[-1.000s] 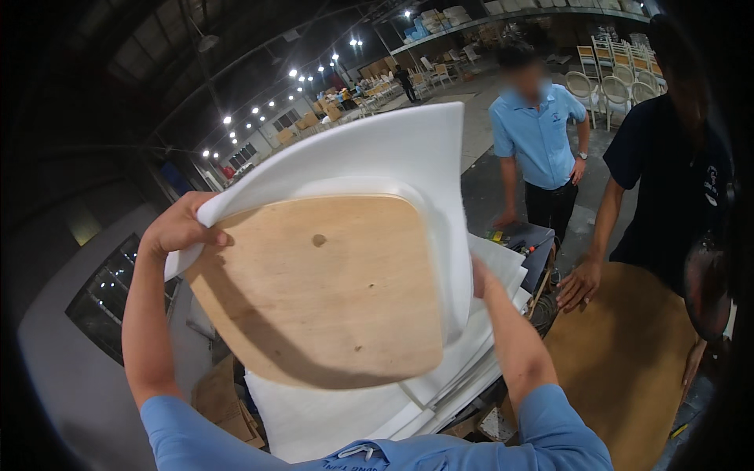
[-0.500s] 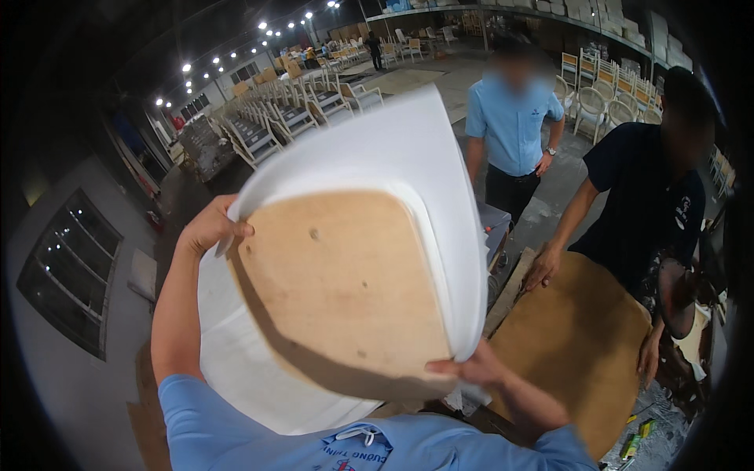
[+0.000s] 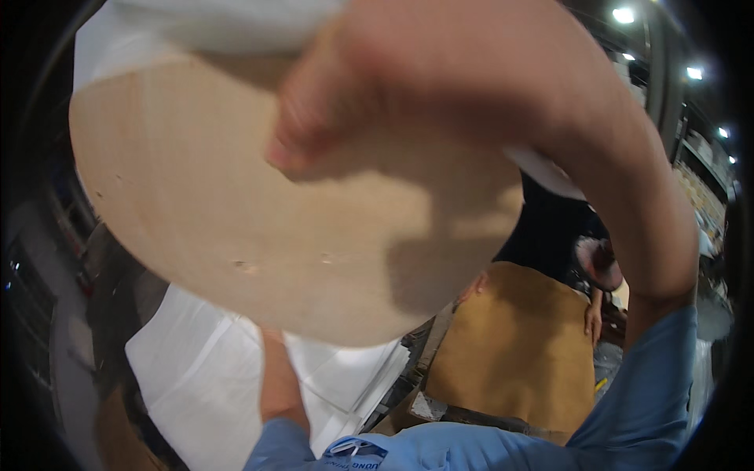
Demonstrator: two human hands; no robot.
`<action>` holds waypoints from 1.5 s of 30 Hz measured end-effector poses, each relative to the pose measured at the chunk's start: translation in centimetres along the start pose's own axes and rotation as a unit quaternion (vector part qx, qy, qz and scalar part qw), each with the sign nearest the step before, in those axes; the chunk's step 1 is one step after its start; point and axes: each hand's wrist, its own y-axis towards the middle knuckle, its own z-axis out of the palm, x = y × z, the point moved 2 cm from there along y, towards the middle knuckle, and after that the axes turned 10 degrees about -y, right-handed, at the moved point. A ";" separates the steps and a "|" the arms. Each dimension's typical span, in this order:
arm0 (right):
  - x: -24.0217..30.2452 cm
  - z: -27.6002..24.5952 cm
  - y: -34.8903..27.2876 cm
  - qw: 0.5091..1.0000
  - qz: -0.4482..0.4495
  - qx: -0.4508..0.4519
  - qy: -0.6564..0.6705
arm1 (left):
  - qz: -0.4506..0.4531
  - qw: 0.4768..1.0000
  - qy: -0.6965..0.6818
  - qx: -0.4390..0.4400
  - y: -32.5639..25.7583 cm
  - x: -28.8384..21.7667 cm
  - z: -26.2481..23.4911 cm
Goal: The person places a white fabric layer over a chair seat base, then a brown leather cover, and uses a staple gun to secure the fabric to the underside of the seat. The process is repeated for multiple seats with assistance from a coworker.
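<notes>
A curved light-wood chair panel (image 3: pixel 181 180) fills the upper middle of the head view, raised close in front of me. White padding sheet (image 3: pixel 228 27) runs along its top edge, and a bit more shows by its right edge. My right hand (image 3: pixel 345 98) reaches over from the right, blurred, its thumb pressed on the bare wood and its other fingers out of sight. My left forearm (image 3: pixel 283 381) goes up behind the panel, which hides my left hand. Below lie stacked white sheets (image 3: pixel 196 353).
To the right lies a tan-brown padded board (image 3: pixel 514 345) on a work surface. Another person's hand (image 3: pixel 594 318) rests at its right edge, with fingertips at its upper left. Dark clothing (image 3: pixel 542 228) shows behind it. Shelving and ceiling lights (image 3: pixel 623 15) stand far right.
The panel has come nearer and turned, covering more of the view. My right hand has gone from its lower right edge to the top. My left hand has passed behind the panel.
</notes>
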 end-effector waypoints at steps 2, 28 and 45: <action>-1.5 -0.7 0.4 0.993 0.113 0.002 0.039 | -0.305 0.911 -0.279 0.001 -8.2 6.2 2.8; -12.2 2.8 -45.6 0.741 0.617 -0.213 0.158 | -0.578 0.725 -0.287 0.241 -25.3 6.2 6.9; -14.1 -1.5 -54.8 0.699 0.607 -0.299 0.231 | -0.620 0.722 -0.206 0.229 -28.1 6.4 11.6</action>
